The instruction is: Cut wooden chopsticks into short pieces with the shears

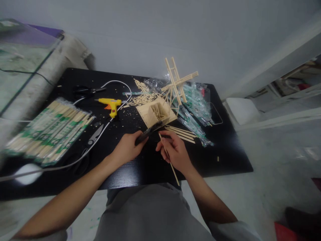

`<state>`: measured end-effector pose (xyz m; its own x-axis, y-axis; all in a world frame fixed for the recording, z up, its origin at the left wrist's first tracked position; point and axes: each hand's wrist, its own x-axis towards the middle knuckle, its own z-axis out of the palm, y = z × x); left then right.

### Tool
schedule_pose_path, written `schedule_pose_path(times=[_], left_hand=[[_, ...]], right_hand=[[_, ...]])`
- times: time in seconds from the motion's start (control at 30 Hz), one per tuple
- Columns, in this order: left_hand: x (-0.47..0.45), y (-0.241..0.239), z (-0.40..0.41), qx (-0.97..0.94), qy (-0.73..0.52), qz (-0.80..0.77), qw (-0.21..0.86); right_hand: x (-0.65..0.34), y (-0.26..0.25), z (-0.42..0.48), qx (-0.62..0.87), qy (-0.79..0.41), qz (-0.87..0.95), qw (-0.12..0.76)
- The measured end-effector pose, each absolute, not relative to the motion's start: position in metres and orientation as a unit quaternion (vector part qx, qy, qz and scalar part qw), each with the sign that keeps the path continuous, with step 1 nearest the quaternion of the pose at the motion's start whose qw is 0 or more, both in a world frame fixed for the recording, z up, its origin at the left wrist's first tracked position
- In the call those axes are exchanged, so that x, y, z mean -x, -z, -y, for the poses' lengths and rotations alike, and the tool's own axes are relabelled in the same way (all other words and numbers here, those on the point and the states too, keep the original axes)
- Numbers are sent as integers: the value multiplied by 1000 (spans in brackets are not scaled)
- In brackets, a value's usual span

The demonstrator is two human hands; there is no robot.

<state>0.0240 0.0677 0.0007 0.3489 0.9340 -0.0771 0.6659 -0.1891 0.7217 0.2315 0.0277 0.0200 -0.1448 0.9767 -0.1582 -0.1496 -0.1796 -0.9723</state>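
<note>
A: Hands?
B: Left hand [130, 147] grips a dark tool [147, 133], type unclear. Right hand [175, 152] pinches 1 wooden stick [175, 174] near its upper end, presumably to steady that end.
A: Layout?
B: Stick structure [153, 117] stands on the counter [215, 150] just beyond both hands; loose sticks [187, 139] lie beside the right, likely for easy reach.
</note>
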Motion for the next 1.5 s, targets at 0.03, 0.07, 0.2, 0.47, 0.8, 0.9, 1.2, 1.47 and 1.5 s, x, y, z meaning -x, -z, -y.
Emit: schedule_pose_path(times=[0.03, 0.07, 0.2, 0.47, 0.8, 0.9, 1.2, 1.47, 1.5], left_hand=[[-24, -1, -69, -726, -222, -535, 371], [-24, -1, -70, -705, -244, -534, 397], [-24, -6, -71, -612, -271, -523, 528], [-16, -23, -62, -575, -214, -466, 637], [-10, -12, -49, -589, -290, -568, 496], [-10, -10, -46, -593, -288, -575, 485], [-10, -10, -48, -603, -312, -591, 435], [13, -13, -53, -587, -369, -599, 400], [16, -15, -54, -589, -374, -597, 395]], right_hand=[[-232, -20, -28, 462, -612, 448, 459], [-232, -20, -28, 460, -612, 451, 459], [-234, -19, -28, 453, -611, 445, 473], [-261, -11, -30, 489, -575, 365, 544], [-288, 5, -21, 493, -596, 276, 570], [-288, 10, -19, 492, -610, 243, 572], [-289, 22, -13, 517, -627, 266, 518], [-321, 37, -28, 632, -164, 651, 388], [-323, 38, -29, 625, -144, 671, 373]])
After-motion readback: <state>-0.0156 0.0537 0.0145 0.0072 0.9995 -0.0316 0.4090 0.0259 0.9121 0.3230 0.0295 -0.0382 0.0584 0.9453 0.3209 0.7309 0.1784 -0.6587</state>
